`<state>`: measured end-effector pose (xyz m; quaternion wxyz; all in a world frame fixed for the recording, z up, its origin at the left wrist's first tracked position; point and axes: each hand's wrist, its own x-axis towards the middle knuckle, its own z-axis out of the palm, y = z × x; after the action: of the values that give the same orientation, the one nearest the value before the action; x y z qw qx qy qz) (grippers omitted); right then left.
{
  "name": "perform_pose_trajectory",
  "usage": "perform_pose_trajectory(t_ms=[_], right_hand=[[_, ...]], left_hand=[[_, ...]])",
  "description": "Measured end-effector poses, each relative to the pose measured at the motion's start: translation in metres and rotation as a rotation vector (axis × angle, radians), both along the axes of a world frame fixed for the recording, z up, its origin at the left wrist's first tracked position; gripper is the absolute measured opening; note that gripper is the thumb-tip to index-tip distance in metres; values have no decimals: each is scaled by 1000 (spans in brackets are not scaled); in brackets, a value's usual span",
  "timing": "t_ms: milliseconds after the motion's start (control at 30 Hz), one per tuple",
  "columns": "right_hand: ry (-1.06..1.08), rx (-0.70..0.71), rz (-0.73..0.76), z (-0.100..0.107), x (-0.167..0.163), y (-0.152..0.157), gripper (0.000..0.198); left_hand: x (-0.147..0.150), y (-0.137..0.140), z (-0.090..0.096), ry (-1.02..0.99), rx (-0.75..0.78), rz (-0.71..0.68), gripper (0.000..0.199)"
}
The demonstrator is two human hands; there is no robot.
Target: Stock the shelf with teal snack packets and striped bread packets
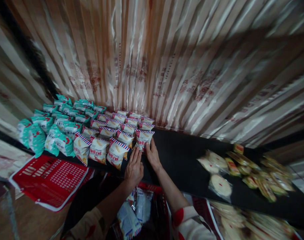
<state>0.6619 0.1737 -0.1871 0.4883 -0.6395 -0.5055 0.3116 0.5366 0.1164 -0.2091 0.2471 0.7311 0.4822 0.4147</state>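
Observation:
My left hand [134, 166] and my right hand [152, 154] meet at a white snack bag [143, 137] with red lettering and a striped top edge. It stands at the right end of the rows of similar snack bags [116, 155]. The left fingers press against its lower left side, stretched and close together. My right hand grips its right side, with the thumb in front and the fingers behind. The bag's lower part is partly hidden by the hands. Left of these rows stand several teal snack bags [63, 141].
The black shelf [177, 150] holds round packaged pieces [220, 185] and yellow packets [265, 185] on the right. A pleated plastic curtain [152, 60] hangs behind. Below are more snack packs [131, 215] and a red printed sheet [50, 180].

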Motion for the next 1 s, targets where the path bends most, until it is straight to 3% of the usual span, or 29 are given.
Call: perform_pose_trajectory(t_ms=[133, 267, 400, 500, 600, 667, 800, 867, 1000], right_hand=[[-22, 7, -30, -1, -1, -4, 74], [-17, 21, -160, 1, -3, -22, 75], [58, 112, -230, 3, -15, -66, 61], [111, 144, -198, -3, -26, -113, 50], [14, 32, -99, -25, -37, -163, 36], [-86, -77, 49, -48, -44, -193, 31], [-287, -377, 233, -90, -57, -231, 53], [-319, -450, 288, -101, -61, -239, 60], [-352, -568, 395, -99, -63, -240, 54]], left_hand=[[0, 0, 0, -63, -14, -5, 56], [-2, -2, 4, -138, -53, 3, 51], [-7, -15, 8, -121, -12, -41, 45], [-15, -45, 4, -6, 16, -78, 41], [-31, -89, -11, 171, -36, -140, 43], [-45, -117, -28, 318, -142, -163, 46], [-70, -151, -60, 648, -545, -73, 59], [-78, -159, -69, 711, -670, -81, 65], [-88, -164, -73, 634, -688, -185, 63]])
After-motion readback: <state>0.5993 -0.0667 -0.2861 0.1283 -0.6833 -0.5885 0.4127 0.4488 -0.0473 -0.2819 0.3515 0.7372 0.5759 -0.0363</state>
